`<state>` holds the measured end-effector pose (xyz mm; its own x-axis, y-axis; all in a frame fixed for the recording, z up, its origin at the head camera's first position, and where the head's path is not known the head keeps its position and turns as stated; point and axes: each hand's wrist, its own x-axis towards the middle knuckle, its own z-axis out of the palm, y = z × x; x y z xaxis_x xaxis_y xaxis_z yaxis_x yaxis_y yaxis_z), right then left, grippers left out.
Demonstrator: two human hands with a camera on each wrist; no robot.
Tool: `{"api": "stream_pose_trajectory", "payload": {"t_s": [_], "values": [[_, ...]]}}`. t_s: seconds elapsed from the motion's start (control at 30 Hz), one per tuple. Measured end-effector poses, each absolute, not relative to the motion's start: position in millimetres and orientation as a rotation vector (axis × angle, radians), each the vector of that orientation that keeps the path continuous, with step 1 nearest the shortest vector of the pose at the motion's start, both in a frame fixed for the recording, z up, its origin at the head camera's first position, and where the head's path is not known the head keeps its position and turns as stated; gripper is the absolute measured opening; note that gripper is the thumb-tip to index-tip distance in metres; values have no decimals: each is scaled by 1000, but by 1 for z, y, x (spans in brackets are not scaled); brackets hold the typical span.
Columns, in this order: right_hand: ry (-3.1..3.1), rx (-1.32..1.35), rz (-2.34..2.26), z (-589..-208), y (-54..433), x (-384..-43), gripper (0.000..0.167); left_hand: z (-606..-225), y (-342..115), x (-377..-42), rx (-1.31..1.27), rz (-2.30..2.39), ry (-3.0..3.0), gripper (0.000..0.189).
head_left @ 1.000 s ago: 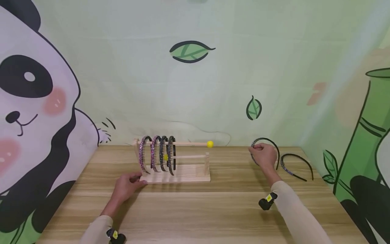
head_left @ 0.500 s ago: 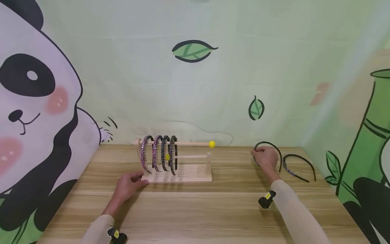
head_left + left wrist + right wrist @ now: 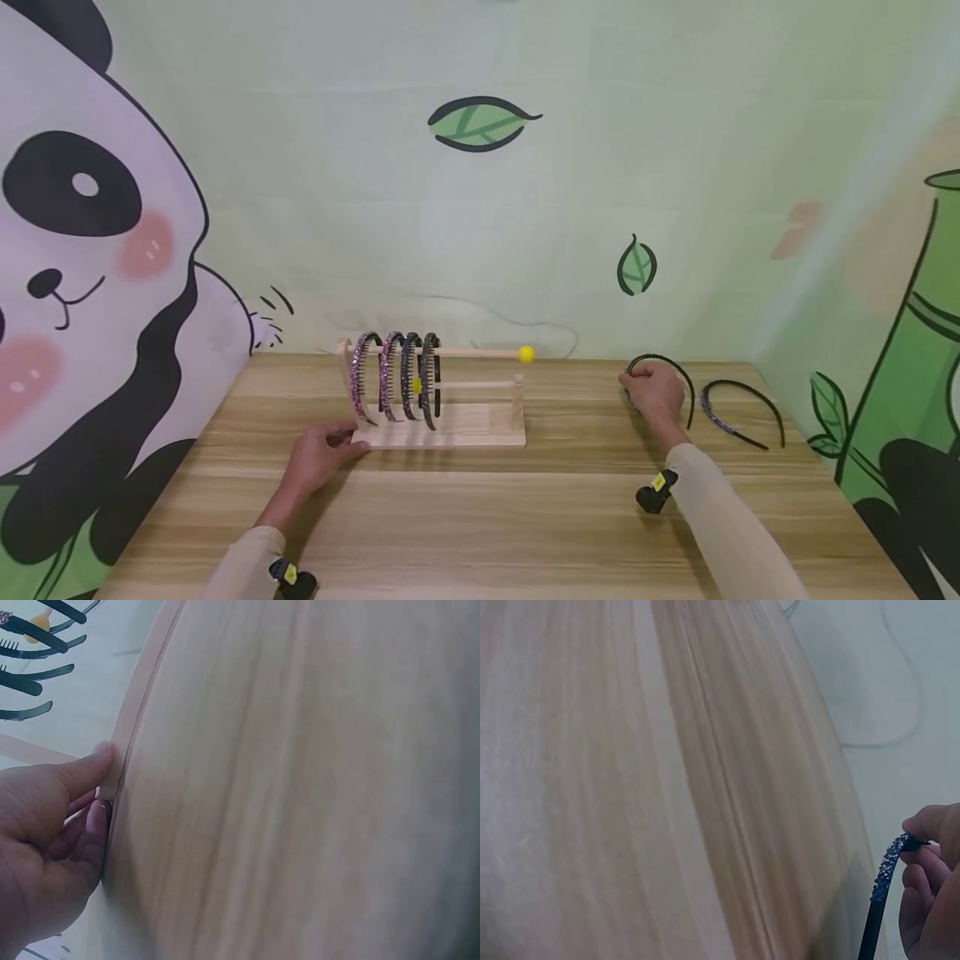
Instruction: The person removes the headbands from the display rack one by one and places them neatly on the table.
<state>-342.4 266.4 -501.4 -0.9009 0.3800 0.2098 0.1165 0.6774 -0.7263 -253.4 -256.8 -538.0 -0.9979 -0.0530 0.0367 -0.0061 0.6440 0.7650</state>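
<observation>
My left hand (image 3: 321, 457) grips the left front corner of a wooden rack (image 3: 480, 433), thumb and fingers (image 3: 94, 825) against its base edge. Several toothed glittery headbands hang on the rack's upper rod, toward its left end; the leftmost is a pink-purple headband (image 3: 357, 379) and the rightmost a dark headband (image 3: 426, 383). At the right, my right hand (image 3: 654, 392) pinches another black headband (image 3: 885, 877) by its blue-and-white glittery side, over the table's back part. Part of that band is hidden behind the hand. A loose headband (image 3: 746, 387) lies just right of it.
Yellow balls tip the rods; the upper rod's ball (image 3: 527, 354) points right. The wood-grain table (image 3: 480, 533) ends at a pale green printed backdrop (image 3: 480, 233) behind. A thin cord (image 3: 517, 323) runs along the backdrop.
My right hand has lowered slightly with its headband. The left hand keeps its grip on the rack's corner. The whole head view has shifted a little.
</observation>
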Motion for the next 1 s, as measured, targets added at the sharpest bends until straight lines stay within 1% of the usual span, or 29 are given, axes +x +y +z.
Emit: {"api": "stream_pose_trajectory", "payload": {"t_s": [0.47,1.0], "values": [[-2551,-450,1094,-513,269,-347,27,-537,-257,-253,25,-1283,-2785,48],[-2560,-419,1091,-524,270,-347,27,-537,-257,-252,24,-1287,-2781,49]]}}
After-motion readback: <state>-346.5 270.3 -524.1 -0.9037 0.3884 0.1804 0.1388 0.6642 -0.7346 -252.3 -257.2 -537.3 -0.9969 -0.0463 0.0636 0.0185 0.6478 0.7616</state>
